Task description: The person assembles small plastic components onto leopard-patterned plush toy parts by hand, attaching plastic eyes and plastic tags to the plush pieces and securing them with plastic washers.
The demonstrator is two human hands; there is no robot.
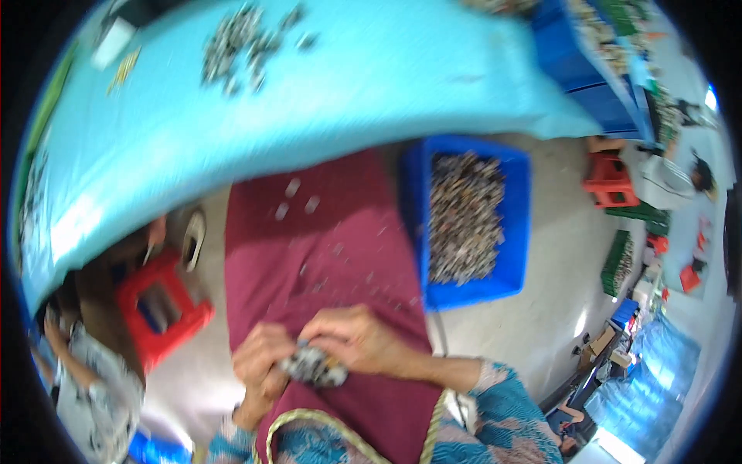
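Note:
Over my lap, my left hand [263, 359] is closed on the left side of a lumpy, mottled grey, black and white thing [315, 366]. What kind of thing it is, I cannot make out. From the right, my right hand [357, 337] is closed on its upper side, fingers bent, with a small orange-yellow patch showing beside them. The two hands nearly touch. Beneath them spreads a dark red apron [325, 247] with several pale flecks and small bits on it. Motion blur softens the fingertips.
A turquoise-covered table [371, 85] ahead carries a pile of grey pieces [241, 45] and some thin yellowish pieces [124, 71]. Right of my lap, a blue bin [516, 224] holds many small brownish-grey pieces. A red stool [166, 305] and another person [93, 387] are at the left.

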